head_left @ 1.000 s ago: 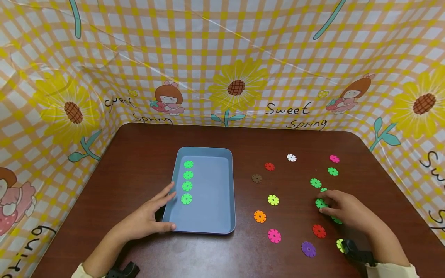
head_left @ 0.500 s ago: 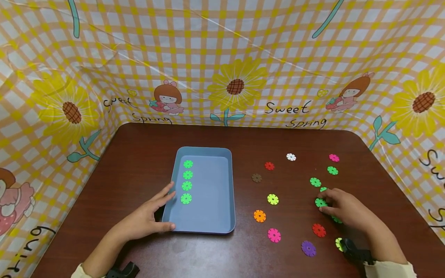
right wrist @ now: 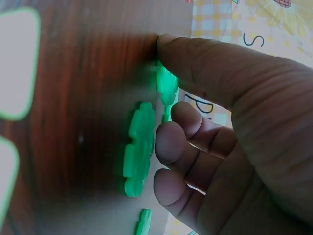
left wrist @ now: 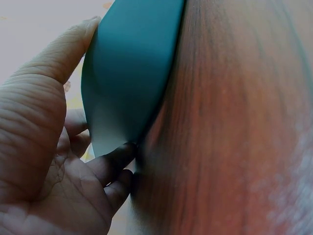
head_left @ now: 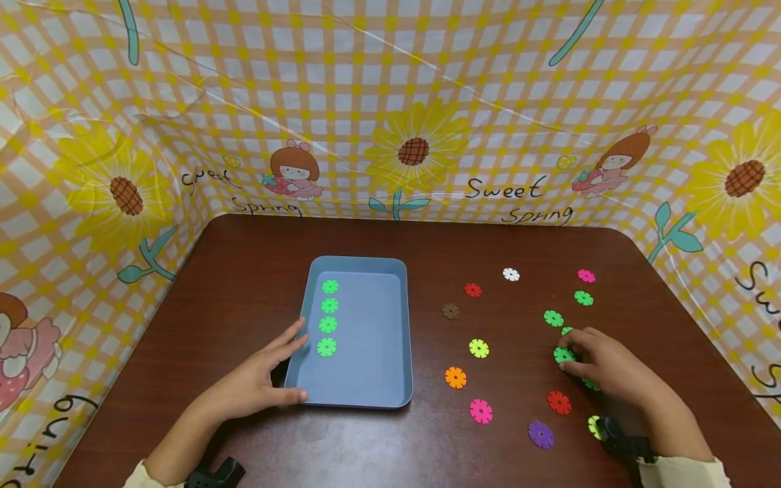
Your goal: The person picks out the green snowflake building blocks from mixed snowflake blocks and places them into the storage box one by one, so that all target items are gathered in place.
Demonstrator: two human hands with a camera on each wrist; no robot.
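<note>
Nothing on the counter (head_left: 378,444) clearly moves between the earlier frame and now. Fingers spread, the left hand (head_left: 256,381) touches the tray's (head_left: 372,339) left side, probably steadying it; four green discs (head_left: 328,324) line up inside. Half curled, the right hand (head_left: 610,366) meets a loose green disc (head_left: 561,355) on the counter; any pinch is unclear.

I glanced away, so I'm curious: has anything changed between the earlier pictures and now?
Nothing visibly moved, and nothing was picked up or let go. The right hand stays at a green notched disc; the left hand stays at the left edge of the blue tray; the four green discs inside keep their column.
</note>
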